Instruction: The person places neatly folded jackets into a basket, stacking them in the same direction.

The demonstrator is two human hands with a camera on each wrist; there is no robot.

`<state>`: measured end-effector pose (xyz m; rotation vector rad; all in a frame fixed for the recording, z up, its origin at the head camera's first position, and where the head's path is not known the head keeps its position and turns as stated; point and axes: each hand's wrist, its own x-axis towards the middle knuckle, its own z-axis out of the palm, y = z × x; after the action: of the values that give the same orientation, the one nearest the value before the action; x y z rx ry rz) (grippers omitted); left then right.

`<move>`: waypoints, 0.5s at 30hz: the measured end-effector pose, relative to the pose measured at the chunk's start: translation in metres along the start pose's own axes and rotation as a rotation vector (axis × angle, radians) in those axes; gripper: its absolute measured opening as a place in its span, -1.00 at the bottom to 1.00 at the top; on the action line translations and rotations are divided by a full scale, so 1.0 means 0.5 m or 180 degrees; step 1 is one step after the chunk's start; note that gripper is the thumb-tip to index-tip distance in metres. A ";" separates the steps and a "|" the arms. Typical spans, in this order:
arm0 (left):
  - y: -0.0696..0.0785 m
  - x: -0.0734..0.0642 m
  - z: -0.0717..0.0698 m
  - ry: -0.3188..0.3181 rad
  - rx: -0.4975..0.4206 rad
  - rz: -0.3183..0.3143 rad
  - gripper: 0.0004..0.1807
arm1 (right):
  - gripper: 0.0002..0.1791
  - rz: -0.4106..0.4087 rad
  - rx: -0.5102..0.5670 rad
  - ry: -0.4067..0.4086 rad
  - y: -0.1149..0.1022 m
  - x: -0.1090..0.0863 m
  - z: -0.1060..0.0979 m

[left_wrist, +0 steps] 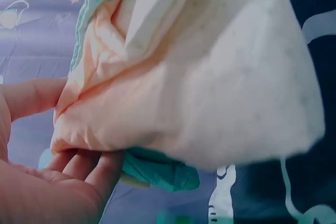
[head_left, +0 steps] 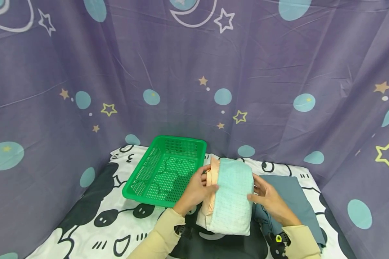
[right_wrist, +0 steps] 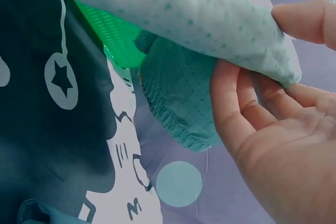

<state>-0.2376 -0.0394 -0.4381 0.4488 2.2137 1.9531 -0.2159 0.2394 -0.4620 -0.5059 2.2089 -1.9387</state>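
A folded cloth bundle [head_left: 232, 196], pale mint on top with peach and whitish layers at its left side, is held up between both hands in the head view. My left hand [head_left: 196, 189] grips its left edge, thumb on top and fingers underneath. On the opposite edge, my right hand [head_left: 270, 199] pinches it between thumb and fingers. The left wrist view shows the peach folds [left_wrist: 105, 119] above the fingers. In the right wrist view, a darker teal part [right_wrist: 178, 93] with a gathered edge hangs below the small-patterned cloth. Whether it is one garment or several I cannot tell.
A green perforated plastic basket [head_left: 146, 200] stands left of the bundle, with nothing seen inside. Folded blue-grey cloth [head_left: 283, 190] lies to the right, partly behind the right forearm. A black-and-white printed cover [head_left: 129, 230] lies beneath, and a purple starry curtain [head_left: 181, 54] hangs around.
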 end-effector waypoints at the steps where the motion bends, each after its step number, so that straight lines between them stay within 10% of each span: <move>1: 0.002 0.000 -0.003 -0.0043 -0.0018 0.0012 -0.16 | -0.05 -0.0043 0.0000 -0.0017 -0.002 0.000 -0.001; 15: 0.015 0.003 -0.038 -0.0333 -0.0085 0.0007 -0.16 | -0.05 -0.0061 -0.0085 -0.0068 -0.026 0.008 0.000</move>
<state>-0.2441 -0.0562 -0.4279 0.5370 2.1221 1.9116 -0.2178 0.2365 -0.4487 -0.5510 2.2276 -1.9063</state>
